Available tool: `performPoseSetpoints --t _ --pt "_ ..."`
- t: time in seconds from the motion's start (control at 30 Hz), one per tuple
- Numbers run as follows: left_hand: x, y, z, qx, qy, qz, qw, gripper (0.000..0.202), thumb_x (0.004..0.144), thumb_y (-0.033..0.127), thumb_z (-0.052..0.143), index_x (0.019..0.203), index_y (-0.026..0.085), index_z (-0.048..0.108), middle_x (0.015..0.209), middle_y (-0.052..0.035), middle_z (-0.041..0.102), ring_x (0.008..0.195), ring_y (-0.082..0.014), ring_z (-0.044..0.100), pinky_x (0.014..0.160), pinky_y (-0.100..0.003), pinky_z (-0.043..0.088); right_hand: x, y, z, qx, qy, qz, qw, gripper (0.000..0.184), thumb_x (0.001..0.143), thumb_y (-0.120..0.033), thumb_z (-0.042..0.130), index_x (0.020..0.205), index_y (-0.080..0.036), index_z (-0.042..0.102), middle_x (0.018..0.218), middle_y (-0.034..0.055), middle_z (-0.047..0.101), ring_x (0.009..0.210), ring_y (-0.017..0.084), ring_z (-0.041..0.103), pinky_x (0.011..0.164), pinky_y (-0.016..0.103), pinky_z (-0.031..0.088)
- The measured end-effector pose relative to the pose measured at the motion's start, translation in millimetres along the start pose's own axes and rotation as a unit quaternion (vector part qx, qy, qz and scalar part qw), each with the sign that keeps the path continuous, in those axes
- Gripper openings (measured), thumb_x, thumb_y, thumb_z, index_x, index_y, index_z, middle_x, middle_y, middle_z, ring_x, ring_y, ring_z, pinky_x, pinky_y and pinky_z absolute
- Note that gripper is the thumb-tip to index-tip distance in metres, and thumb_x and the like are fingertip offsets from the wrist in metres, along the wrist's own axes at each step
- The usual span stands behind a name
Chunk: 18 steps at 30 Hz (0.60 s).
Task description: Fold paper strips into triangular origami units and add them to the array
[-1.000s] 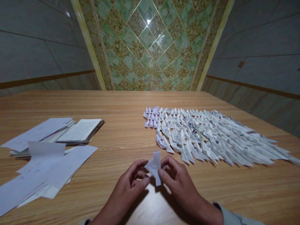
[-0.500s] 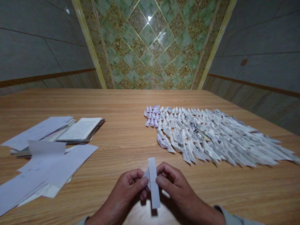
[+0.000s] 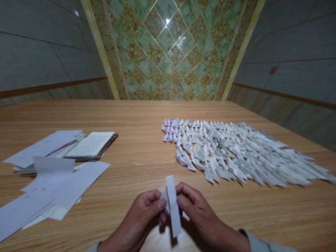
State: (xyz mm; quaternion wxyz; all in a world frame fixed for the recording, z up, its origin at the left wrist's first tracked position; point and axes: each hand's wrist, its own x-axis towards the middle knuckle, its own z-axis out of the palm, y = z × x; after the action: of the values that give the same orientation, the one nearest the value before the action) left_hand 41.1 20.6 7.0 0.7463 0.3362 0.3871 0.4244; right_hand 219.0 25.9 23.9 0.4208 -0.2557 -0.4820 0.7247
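Observation:
Between my hands is a piece of folded white paper (image 3: 173,210), a triangular flap on its left and a long narrow strip running down its front. My left hand (image 3: 147,213) pinches the triangular side, thumb on top and fingers behind. On the other side my right hand (image 3: 195,206) grips the strip's right edge between thumb and curled forefinger. The paper is held just above the table, near its front edge. Some of the fingers behind it are hidden.
Rows of small folded paper boats (image 3: 225,150) cover the table's right side, with a few lilac ones (image 3: 171,129) at their left end. Loose white sheets (image 3: 63,189) lie at the left, beside a stack of printed pages (image 3: 90,144). A tiled wall (image 3: 170,52) stands behind the wooden table (image 3: 126,115).
The lower end of the paper strip has swung slightly to the right and the strip now bends at its middle. My right thumb has shifted a little. Everything on the table stays put.

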Motion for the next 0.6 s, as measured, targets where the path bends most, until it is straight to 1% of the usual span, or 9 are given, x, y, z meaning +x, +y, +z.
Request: performPoseSetpoints --t 0.2,0.33,0.43,0.53,0.6 --pt "1.3 -6.0 -3.3 -0.008 -0.013 -0.004 1.0 0.042 0.072 0.05 0.088 0.075 0.011 0.071 0.061 -0.0011 0.061 0.054 -0.01 0.05 0.054 -0.021 0.038 0.0 0.9 0.8 0.013 0.004 0.011 1.0 0.039 0.093 -0.057 0.066 0.094 -0.018 0.06 0.07 -0.0002 0.065 0.065 0.015 0.065 0.066 0.027 0.048" --pt "1.8 -4.9 -2.0 0.001 -0.005 0.001 1.0 0.044 0.07 0.052 0.089 0.072 0.011 0.07 0.06 -0.0016 0.063 0.054 -0.0106 0.052 0.054 -0.021 0.039 0.3 -0.5 1.2 -0.023 0.02 0.004 1.0 0.04 0.094 -0.058 0.064 0.092 -0.018 0.06 0.07 -0.0003 0.063 0.064 0.014 0.062 0.062 0.025 0.046" --pt "3.1 -3.3 -0.8 0.03 0.014 0.012 0.999 0.045 0.069 0.053 0.088 0.069 0.012 0.069 0.056 -0.0011 0.062 0.053 -0.011 0.054 0.055 -0.022 0.041 0.6 -1.4 1.2 -0.047 0.046 0.003 0.998 0.039 0.092 -0.057 0.066 0.095 -0.018 0.059 0.074 0.0001 0.064 0.065 0.014 0.061 0.062 0.025 0.047" --pt "3.6 -2.5 -0.5 0.074 0.016 0.032 0.997 0.045 0.071 0.053 0.087 0.073 0.012 0.069 0.058 -0.0009 0.063 0.053 -0.0114 0.055 0.056 -0.022 0.043 0.9 -0.9 1.1 -0.086 0.065 0.008 0.994 0.034 0.088 -0.049 0.073 0.094 -0.018 0.06 0.075 -0.001 0.062 0.065 0.014 0.058 0.062 0.026 0.047" --pt "1.6 -1.3 -0.3 0.116 0.03 0.069 0.99 0.038 0.077 0.05 0.082 0.085 0.015 0.069 0.063 -0.0001 0.064 0.057 -0.0135 0.058 0.058 -0.024 0.046 1.4 -0.4 0.8 -0.137 0.083 0.005 0.987 0.027 0.087 -0.04 0.074 0.09 -0.018 0.06 0.073 -0.0018 0.06 0.064 0.013 0.054 0.061 0.025 0.045"
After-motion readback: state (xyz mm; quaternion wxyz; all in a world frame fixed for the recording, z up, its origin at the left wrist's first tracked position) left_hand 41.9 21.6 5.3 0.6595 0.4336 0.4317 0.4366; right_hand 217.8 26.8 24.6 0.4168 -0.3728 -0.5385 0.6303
